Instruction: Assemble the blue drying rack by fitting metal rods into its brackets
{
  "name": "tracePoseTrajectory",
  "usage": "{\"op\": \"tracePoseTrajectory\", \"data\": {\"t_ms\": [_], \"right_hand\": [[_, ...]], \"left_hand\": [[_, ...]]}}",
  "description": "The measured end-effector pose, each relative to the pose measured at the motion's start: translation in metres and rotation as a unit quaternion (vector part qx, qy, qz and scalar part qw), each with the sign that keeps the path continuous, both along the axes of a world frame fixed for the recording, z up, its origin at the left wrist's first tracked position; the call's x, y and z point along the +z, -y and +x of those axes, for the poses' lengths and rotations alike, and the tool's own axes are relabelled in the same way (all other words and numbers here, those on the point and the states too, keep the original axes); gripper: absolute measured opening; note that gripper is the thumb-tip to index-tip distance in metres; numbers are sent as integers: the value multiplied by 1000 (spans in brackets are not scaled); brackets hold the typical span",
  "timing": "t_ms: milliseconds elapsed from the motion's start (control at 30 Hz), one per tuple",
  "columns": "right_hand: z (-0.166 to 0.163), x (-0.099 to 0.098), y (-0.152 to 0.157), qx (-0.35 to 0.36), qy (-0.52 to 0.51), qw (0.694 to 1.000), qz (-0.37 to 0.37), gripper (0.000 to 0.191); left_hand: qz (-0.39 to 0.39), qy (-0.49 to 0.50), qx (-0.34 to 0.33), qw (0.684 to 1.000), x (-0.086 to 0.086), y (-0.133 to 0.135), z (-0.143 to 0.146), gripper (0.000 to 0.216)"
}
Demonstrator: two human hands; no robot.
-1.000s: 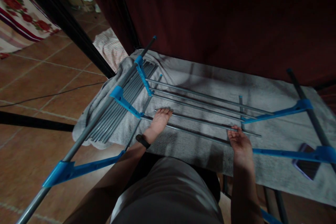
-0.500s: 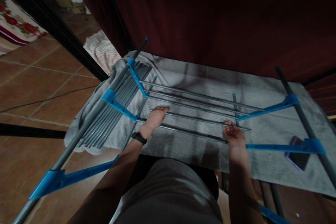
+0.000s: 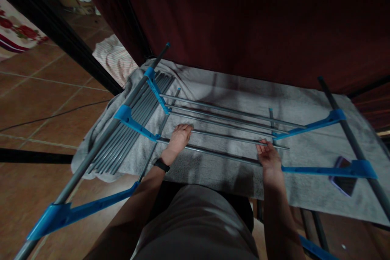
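Several grey metal rods (image 3: 225,124) lie side by side across a rack frame over a grey towel (image 3: 304,158). My left hand (image 3: 178,140), with a dark band at the wrist, rests fingers flat on the left ends of the near rods. My right hand (image 3: 268,156) is curled around the right end of a near rod (image 3: 213,152), beside a blue plastic bracket (image 3: 329,169). A bundle of spare grey rods (image 3: 134,130) lies on the towel at the left, under the frame's grey side pole (image 3: 103,140).
Blue brackets (image 3: 135,122) join the frame's poles on both sides. A phone (image 3: 344,176) lies on the towel at the right. A dark red curtain hangs behind. Tiled floor, a black bar and a striped cloth (image 3: 114,57) lie to the left.
The view has drifted a little, so everything sits further left and higher. Both hands stay on the near rods, the right one shifted slightly left along its rod.
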State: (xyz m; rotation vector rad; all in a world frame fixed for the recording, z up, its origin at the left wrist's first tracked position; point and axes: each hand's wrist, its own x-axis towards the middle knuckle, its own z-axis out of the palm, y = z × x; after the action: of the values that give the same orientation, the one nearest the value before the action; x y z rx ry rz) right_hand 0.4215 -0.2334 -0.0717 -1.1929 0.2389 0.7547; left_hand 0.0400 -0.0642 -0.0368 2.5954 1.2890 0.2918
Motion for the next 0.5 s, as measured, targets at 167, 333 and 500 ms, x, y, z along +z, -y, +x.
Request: {"op": "tracePoseTrajectory", "data": {"t_ms": [167,333,500], "right_hand": [[4,-1,-3,17,9,1000,-1,8],[-3,5,-5,5,-4,1000,-28,18],[-8,5,-1,1,10,1000,7,14]], "left_hand": [[-21,28,0,999,-3,-3,-2,25],[-27,33,2,999,-5,-5,-2,23],[-21,9,3,1000,-3,-5,-1,20]]}}
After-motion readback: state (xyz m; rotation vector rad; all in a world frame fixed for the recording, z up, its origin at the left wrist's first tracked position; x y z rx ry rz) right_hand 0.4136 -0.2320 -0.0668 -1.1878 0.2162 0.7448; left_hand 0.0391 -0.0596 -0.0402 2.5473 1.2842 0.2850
